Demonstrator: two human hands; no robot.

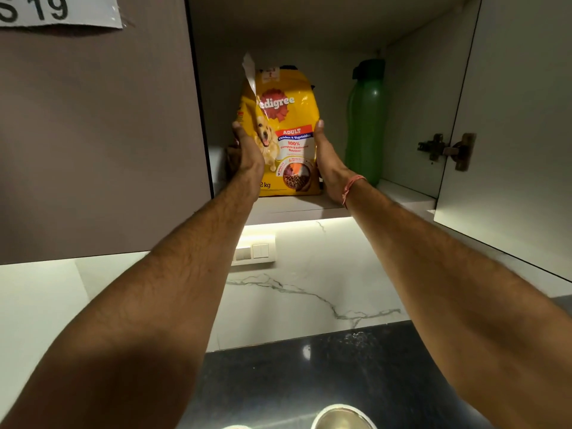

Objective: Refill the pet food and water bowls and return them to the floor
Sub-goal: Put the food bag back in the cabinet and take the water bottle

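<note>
A yellow Pedigree dog food bag (286, 119) stands upright on the shelf of an open upper cabinet, its torn top corner sticking up. My left hand (247, 150) presses against the bag's left side and my right hand (325, 156) against its right side, so both hands clasp it. A tall green water bottle (365, 119) stands on the same shelf to the right of the bag. At the bottom edge, on the dark counter, the rim of a steel bowl (342, 416) shows; a second bowl's edge barely peeks in to its left.
The cabinet door (510, 119) hangs open on the right with its hinge (445, 150) showing. A closed cabinet door (93, 134) is to the left. Below are a lit marble backsplash (309, 289) with a switch plate (253, 250) and a black countertop (294, 382).
</note>
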